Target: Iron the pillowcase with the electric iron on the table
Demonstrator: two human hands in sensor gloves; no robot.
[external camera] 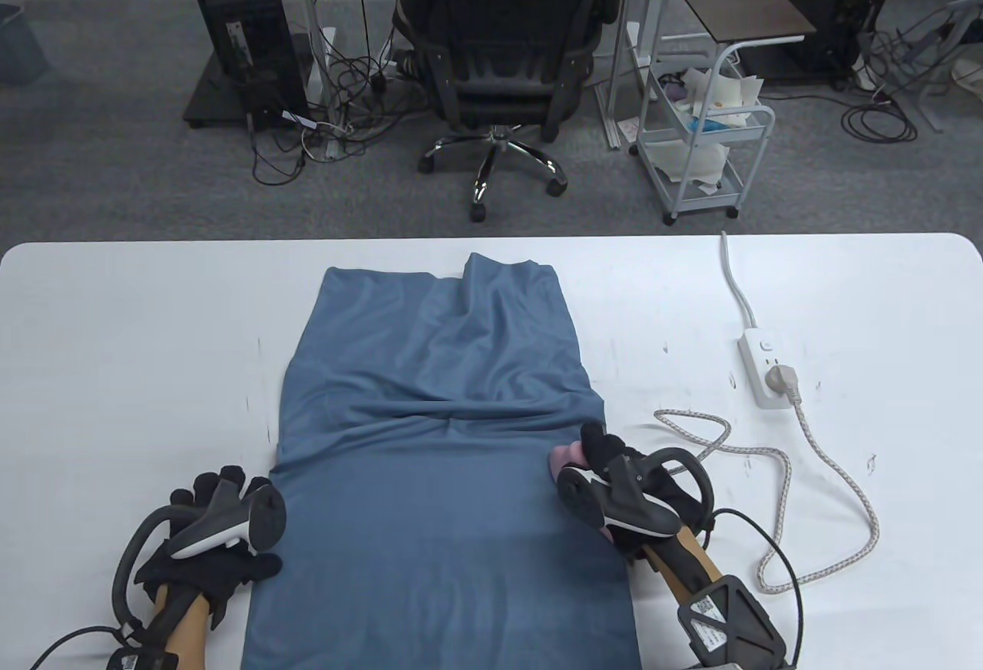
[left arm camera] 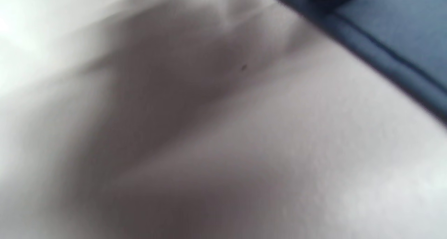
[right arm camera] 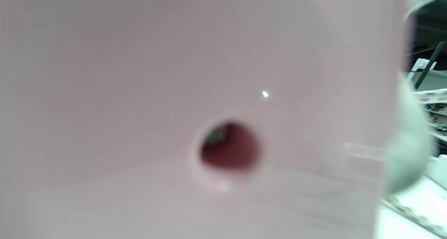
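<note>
A blue pillowcase (external camera: 430,424) lies lengthwise on the white table (external camera: 138,347), smooth at the near end and creased across the middle and far end. My right hand (external camera: 603,446) grips a pink iron (external camera: 567,459) at the pillowcase's right edge; hand and tracker hide most of it. Its pink body (right arm camera: 174,75) fills the right wrist view. My left hand (external camera: 238,558) rests on the table at the pillowcase's left edge, holding nothing, thumb at the cloth's hem. The left wrist view shows blurred table and that blue edge (left arm camera: 401,29).
The iron's braided cord (external camera: 837,485) loops over the table on the right to a white power strip (external camera: 764,366). Beyond the far edge stand an office chair (external camera: 503,48) and a small white cart (external camera: 706,132).
</note>
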